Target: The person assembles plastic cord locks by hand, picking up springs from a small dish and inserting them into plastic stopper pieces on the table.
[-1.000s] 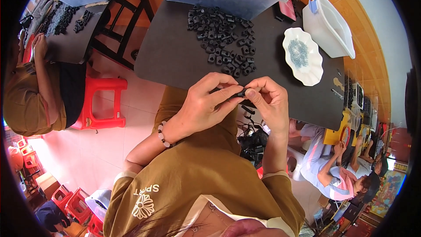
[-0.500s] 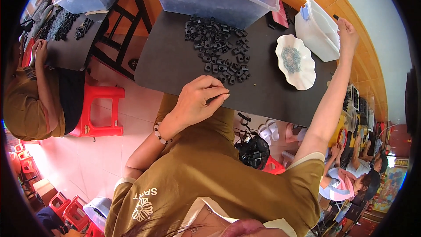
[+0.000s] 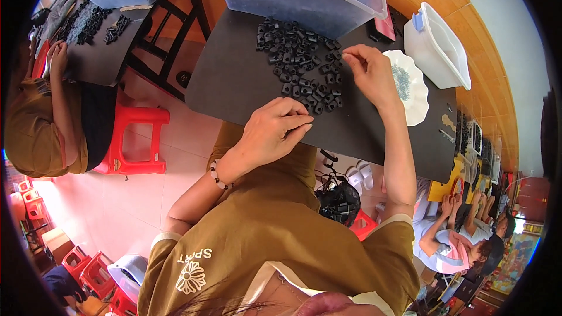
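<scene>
On the dark tabletop lies a loose pile of small black plastic parts [image 3: 301, 61], blocky, some with a round hole. My left hand [image 3: 272, 131] rests at the near table edge, just below the pile. Its thumb and forefinger are pinched together; anything between them is too small to make out. Above the pile's right side is my right hand [image 3: 372, 76], its fingers loosely bent, thumb and forefinger a little apart, and no part visible in them. Beside it, partly covered by the hand, a white scalloped dish [image 3: 417, 102] holds tiny pale blue-grey pieces.
A large clear bin [image 3: 293, 0] full of black parts stands behind the pile. At the right is a white plastic box [image 3: 436, 47], near a pink-red box [image 3: 383, 28]. Another person sits at a table on the left, by a red stool [image 3: 140, 140]. More people work far right.
My right hand has come left from above the white box to the pile, and the black part it held is gone from its fingers. My left hand keeps its pinch.
</scene>
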Demonstrator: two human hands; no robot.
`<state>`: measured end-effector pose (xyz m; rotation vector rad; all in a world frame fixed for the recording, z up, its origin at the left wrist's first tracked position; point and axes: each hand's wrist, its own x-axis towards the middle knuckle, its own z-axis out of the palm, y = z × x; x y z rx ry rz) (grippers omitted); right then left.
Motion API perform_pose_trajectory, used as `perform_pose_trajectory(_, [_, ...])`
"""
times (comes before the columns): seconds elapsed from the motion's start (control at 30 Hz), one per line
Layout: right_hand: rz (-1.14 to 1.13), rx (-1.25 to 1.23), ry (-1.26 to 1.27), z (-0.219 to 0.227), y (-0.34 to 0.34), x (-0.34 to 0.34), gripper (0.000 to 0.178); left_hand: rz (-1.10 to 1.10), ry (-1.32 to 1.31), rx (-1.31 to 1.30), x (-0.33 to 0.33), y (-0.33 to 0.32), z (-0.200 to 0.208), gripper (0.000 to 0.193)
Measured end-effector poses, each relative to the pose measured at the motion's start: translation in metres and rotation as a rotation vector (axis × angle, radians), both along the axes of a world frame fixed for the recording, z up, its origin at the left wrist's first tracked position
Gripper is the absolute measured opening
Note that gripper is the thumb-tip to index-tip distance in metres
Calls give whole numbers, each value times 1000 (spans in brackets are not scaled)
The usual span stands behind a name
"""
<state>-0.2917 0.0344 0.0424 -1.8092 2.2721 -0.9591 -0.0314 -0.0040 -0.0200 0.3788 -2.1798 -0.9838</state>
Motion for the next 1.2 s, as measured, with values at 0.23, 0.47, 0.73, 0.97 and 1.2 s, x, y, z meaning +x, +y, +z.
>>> perform_pose_trajectory(0.23, [28,152,12,-6,2,5,17,-25,46,48,4,-1,-5,14])
perform_pose_trajectory(0.47, [19,178,28,-12,3,6,18,-31,61,190,4,-1,0,13])
perform_pose_trajectory(0.73, [10,119,-336,-2,16,12,17,9,142,439,1,-1,15,13])
perform_pose_trajectory(0.97, [285,-144,-105,18,44,51,18,65,236,551,-14,3,33,22])
perform_pose_trajectory(1.2, [453,-264,87,13,52,74,24,-7,88,543,-12,-2,35,20])
